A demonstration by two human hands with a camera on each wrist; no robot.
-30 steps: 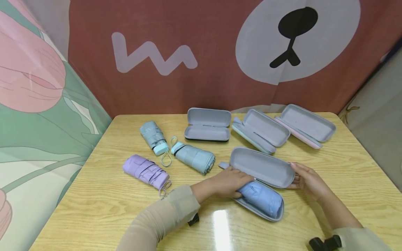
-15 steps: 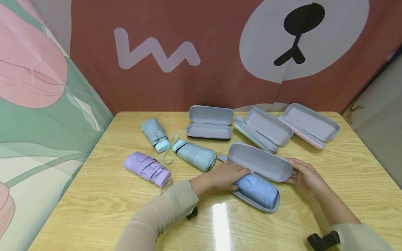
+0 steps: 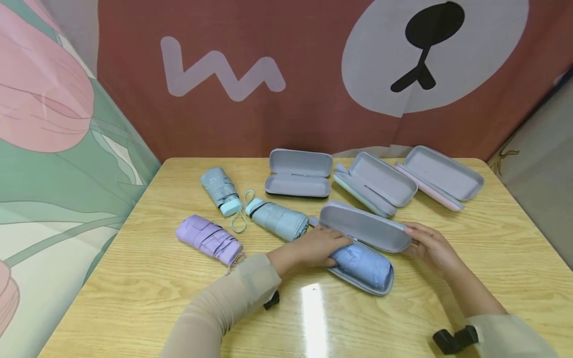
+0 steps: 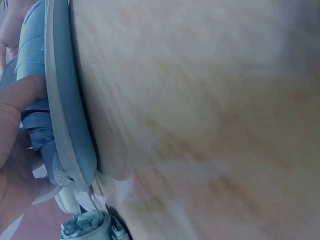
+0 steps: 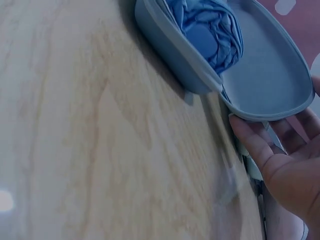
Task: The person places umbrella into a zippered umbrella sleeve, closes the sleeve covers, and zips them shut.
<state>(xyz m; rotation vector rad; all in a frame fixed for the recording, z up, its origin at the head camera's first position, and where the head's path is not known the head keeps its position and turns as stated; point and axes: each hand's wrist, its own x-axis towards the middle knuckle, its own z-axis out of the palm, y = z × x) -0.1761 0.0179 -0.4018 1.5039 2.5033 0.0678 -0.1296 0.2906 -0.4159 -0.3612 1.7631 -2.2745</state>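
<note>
A grey-lined glasses case (image 3: 364,224) lies open on the table, front right of centre. Its lower half holds a blue folded umbrella (image 3: 363,264), which fits lengthwise inside. My left hand (image 3: 319,247) grips the umbrella's left end, and the left wrist view shows the thumb (image 4: 31,89) over its near side beside the rim. At the lid's right end, my right hand (image 3: 431,248) holds the rim, thumb in front and fingers behind. The right wrist view shows the umbrella's rolled end (image 5: 227,42) inside the lower shell, with the lid (image 5: 272,70) tilted up.
Three open cases stand behind: a black-bottomed one (image 3: 299,186), a mint one (image 3: 382,181) and a pink one (image 3: 443,171). On the left lie a purple folded umbrella (image 3: 209,239) and two grey-green ones (image 3: 219,189), one close to the left hand. A patterned cloth hangs behind the table.
The case with the blue umbrella has shifted slightly left and away, both hands moving with it. Its lid is tipped up a little more. The view has shifted slightly.
</note>
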